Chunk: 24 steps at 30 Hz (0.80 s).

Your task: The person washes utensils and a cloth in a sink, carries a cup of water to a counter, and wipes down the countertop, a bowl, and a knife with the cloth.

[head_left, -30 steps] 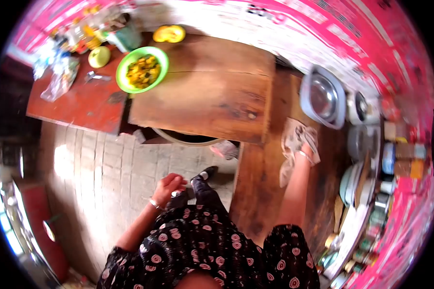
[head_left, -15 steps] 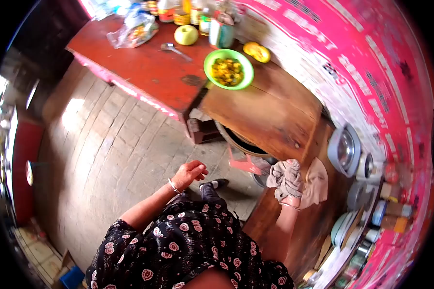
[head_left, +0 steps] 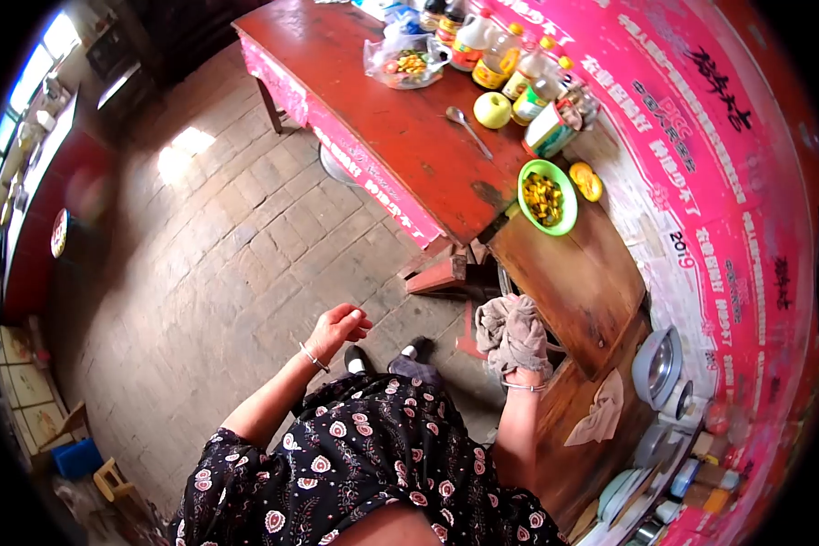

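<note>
My right hand is wrapped in or closed on a bunched grey-beige cloth, held over the left edge of the wooden counter; the cloth hides most of the fingers. Over the floor, my left hand has its fingers curled together, touching nothing else; whether anything is inside is hidden. A second, pale cloth lies on the counter to the right. Beyond the right hand is a wooden board, with a green bowl of cut yellow-orange pieces at its far end.
On the red table are a spoon, a pale green round fruit, a plastic bag and several bottles. A cut pumpkin lies by the wall. A grey basin and dishes stand at right. A stool is lower left.
The view has swung left, showing more red table and floor. My right hand has lifted the grey-beige cloth off the counter and moved it left, leaving the pale cloth there. My left hand stays curled.
</note>
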### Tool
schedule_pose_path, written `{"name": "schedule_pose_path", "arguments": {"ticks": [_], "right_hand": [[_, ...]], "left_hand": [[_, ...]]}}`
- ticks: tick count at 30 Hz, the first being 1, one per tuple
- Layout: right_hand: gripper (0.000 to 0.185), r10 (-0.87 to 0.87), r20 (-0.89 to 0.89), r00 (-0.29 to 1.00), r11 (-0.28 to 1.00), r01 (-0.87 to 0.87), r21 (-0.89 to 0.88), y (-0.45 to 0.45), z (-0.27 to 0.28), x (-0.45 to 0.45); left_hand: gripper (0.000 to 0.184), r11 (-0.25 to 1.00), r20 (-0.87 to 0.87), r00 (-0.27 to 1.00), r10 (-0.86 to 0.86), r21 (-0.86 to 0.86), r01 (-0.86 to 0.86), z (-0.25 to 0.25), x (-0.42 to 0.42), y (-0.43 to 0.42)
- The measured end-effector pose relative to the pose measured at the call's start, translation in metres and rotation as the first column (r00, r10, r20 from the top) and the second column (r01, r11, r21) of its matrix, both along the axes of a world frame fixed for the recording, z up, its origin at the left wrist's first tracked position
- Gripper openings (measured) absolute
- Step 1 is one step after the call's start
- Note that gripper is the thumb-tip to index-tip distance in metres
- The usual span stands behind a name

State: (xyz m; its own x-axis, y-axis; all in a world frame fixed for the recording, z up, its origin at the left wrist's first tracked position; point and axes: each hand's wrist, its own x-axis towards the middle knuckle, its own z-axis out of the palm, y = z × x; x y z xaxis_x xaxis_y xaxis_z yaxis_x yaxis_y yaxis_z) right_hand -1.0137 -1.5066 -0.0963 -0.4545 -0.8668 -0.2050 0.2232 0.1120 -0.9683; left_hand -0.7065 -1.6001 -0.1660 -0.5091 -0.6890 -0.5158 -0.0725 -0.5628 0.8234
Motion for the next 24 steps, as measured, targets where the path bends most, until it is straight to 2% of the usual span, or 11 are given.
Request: {"name": "schedule_pose_path", "arguments": {"ticks": [3, 5, 7, 8, 10, 11, 12, 14, 17, 21, 24], "right_hand": [[0.032, -0.015, -0.135, 0.991, 0.998, 0.024, 0.062, -0.033, 0.021, 0.023], [0.022, -0.028, -0.209, 0.977, 0.993, 0.051, 0.106, -0.066, 0.031, 0.029], [0.025, 0.187, 0.241, 0.952, 0.982, -0.178, -0.059, -0.102, 0.003, 0.002], [0.026, 0.075, 0.174, 0.982, 0.995, -0.062, -0.077, -0.125, -0.001, 0.006], [0.025, -0.151, -0.333, 0.931, 0.988, 0.135, -0.071, -0.163, -0.052, -0.018], [0.023, -0.12, -0.949, 0.292, 0.978, 0.198, -0.062, -0.179, -0.066, -0.022], [0.014, -0.358, -0.919, 0.164, 0.933, 0.106, -0.344, -0.2, -0.08, -0.028], [0.008, -0.304, -0.883, 0.359, 0.953, 0.115, -0.281, -0.217, -0.104, -0.024], [0.009, -0.25, -0.861, 0.442, 0.968, 0.133, -0.213, -0.249, -0.12, -0.008], [0.011, -0.157, -0.925, 0.346, 0.987, 0.089, -0.134, -0.317, -0.122, 0.008], [0.013, -0.038, -0.989, 0.141, 0.994, 0.104, -0.024, -0.383, -0.116, 0.023]], "left_hand": [[0.032, 0.993, 0.022, 0.994, 0.11, 0.03, -0.11, -0.002, 0.023, -0.006], [0.032, 0.984, 0.036, 0.985, 0.172, 0.036, -0.173, -0.006, 0.034, -0.007], [0.032, 0.968, 0.059, 0.969, 0.238, 0.063, -0.242, -0.009, 0.04, -0.009], [0.032, 0.959, 0.071, 0.96, 0.27, 0.072, -0.275, -0.011, 0.043, -0.011], [0.031, 0.943, 0.115, 0.939, 0.323, 0.045, -0.33, -0.013, 0.048, -0.014], [0.031, 0.929, 0.129, 0.924, 0.359, 0.043, -0.367, -0.011, 0.05, -0.016], [0.032, 0.917, 0.147, 0.91, 0.389, 0.039, -0.398, -0.008, 0.053, -0.017], [0.032, 0.89, 0.158, 0.883, 0.442, 0.046, -0.454, -0.008, 0.059, -0.02], [0.03, 0.842, 0.183, 0.833, 0.522, 0.043, -0.538, -0.006, 0.064, -0.026], [0.03, 0.784, 0.198, 0.775, 0.6, 0.051, -0.619, -0.002, 0.062, -0.032], [0.031, 0.765, 0.21, 0.756, 0.62, 0.055, -0.642, -0.003, 0.06, -0.032]]}}
